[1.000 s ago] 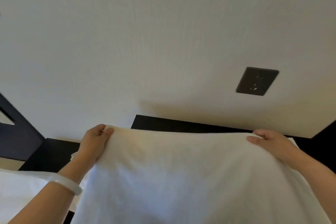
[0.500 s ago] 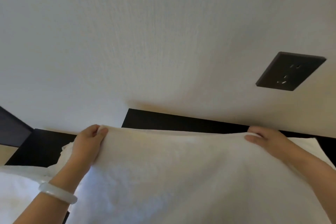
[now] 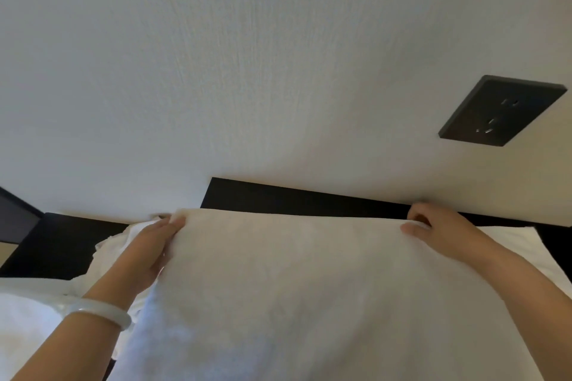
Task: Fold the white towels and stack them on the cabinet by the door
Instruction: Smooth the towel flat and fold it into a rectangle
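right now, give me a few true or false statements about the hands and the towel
1. The left hand and the right hand both hold the far edge of the white towel. True.
2. The pale bracelet is on the right wrist. False: it is on the left wrist.
3. A dark wall socket sits above the right hand. True.
4. The right hand lies flat with straight fingers. False: its fingers curl over the towel's edge.
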{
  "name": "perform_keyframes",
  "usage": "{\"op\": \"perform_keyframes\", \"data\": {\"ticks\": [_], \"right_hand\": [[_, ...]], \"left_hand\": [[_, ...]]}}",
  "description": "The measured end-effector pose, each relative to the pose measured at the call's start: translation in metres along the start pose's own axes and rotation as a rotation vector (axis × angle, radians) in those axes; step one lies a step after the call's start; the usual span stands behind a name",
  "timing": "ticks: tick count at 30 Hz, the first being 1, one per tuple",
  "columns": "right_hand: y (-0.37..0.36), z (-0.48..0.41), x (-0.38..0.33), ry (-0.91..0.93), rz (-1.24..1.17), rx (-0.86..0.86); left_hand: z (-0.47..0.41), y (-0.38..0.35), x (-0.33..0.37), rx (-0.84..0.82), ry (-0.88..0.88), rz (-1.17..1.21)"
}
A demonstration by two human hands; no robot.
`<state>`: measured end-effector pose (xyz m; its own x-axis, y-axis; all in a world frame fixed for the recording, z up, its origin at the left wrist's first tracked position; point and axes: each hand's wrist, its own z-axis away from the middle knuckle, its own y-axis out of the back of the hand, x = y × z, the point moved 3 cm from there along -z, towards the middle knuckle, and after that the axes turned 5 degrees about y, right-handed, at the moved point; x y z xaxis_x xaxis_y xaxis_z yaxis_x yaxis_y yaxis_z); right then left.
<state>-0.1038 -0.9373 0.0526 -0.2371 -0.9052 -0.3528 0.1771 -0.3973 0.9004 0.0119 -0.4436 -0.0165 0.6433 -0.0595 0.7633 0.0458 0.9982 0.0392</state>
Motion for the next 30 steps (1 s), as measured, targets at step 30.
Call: {"op": "perform_keyframes", "data": {"ticks": [30], "right_hand": [[0.157,0.179,-0.043,0.385,-0.226,0.602]], "left_hand": [[0.183,0.011,0.149,0.025,-0.917,-0.053]]}}
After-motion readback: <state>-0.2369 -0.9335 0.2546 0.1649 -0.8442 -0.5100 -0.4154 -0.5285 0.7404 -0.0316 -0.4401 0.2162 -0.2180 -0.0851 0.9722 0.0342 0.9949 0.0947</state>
